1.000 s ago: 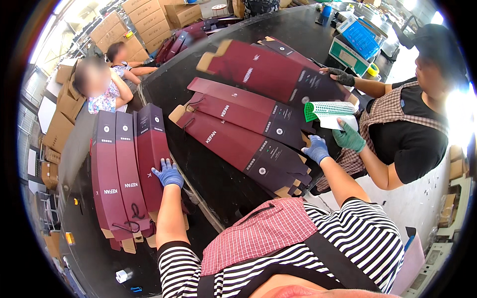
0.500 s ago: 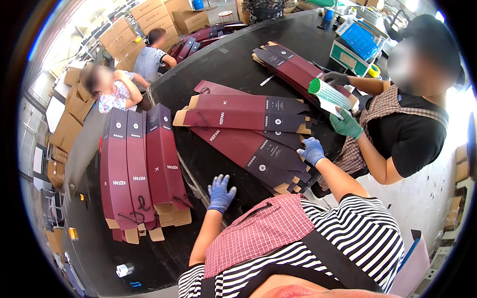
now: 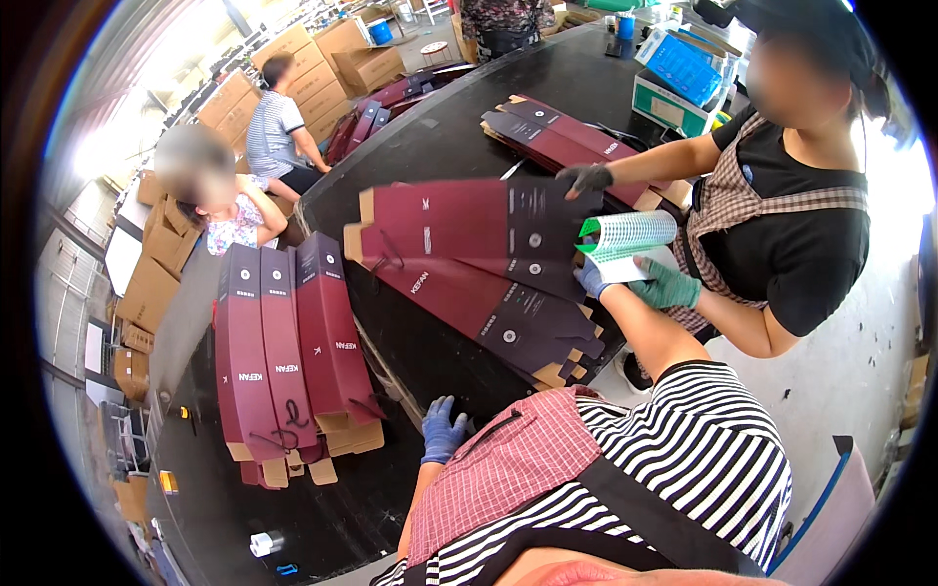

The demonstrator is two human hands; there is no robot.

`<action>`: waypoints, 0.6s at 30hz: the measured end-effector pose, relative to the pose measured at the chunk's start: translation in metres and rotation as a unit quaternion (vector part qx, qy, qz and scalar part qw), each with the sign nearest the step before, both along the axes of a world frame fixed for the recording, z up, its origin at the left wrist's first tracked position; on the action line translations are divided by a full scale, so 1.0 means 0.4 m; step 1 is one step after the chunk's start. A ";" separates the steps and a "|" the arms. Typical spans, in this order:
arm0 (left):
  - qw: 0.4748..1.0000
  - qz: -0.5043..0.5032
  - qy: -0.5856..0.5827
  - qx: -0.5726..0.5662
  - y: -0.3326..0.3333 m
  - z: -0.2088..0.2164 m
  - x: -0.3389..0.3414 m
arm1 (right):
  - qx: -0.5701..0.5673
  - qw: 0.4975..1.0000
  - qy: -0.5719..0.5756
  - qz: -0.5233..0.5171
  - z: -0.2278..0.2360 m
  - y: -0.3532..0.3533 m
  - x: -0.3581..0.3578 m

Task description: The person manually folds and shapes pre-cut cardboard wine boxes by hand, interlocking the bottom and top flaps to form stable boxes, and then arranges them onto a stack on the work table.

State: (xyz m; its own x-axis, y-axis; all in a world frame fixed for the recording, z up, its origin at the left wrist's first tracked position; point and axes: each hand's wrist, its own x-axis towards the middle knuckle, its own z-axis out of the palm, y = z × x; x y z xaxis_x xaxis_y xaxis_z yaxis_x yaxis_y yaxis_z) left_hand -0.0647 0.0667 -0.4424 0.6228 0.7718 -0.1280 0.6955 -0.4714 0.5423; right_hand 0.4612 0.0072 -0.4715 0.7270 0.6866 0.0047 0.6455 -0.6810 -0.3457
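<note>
My left hand [image 3: 444, 430] in a blue glove rests on the table near its front edge, fingers apart, holding nothing. Also blue-gloved, my right hand [image 3: 591, 279] reaches to the dark ends of the flattened maroon boxes [image 3: 454, 298]. Its fingers are mostly hidden by a curled green-and-white sheet [image 3: 630, 234]. A co-worker's green-gloved hand [image 3: 664, 284] holds that sheet. The co-worker's other hand [image 3: 586, 181], in a dark glove, is at the dark end of the uppermost flattened box [image 3: 440, 217], which looks slightly blurred.
Folded maroon boxes [image 3: 256, 361] with black cord handles lie side by side at left. More flattened boxes [image 3: 557, 137] lie farther back, near a green carton [image 3: 669, 103]. A white roll [image 3: 264, 543] sits at the near left. Two other people are beyond the table's far left edge.
The co-worker's dark-gloved hand has come left to the top flattened box, and the sheet has moved nearer, over my right hand. That box has shifted. My view has tilted slightly.
</note>
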 end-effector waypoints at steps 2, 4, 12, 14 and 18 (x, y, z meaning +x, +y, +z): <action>0.999 -0.011 0.019 0.032 -0.014 -0.040 -0.043 | 0.055 0.998 0.019 0.003 0.000 0.006 -0.009; 0.999 -0.008 0.021 0.034 -0.028 -0.077 -0.078 | 0.109 0.993 0.047 0.014 0.050 0.009 -0.018; 0.996 -0.012 0.077 0.045 -0.049 -0.091 -0.064 | -0.110 0.991 0.053 0.049 0.178 -0.085 -0.172; 0.995 -0.018 0.084 0.048 -0.054 -0.094 -0.078 | -0.103 0.992 0.051 0.059 0.177 -0.092 -0.185; 0.992 -0.042 0.085 0.078 -0.052 -0.110 -0.086 | -0.109 0.988 0.039 0.104 0.160 -0.089 -0.186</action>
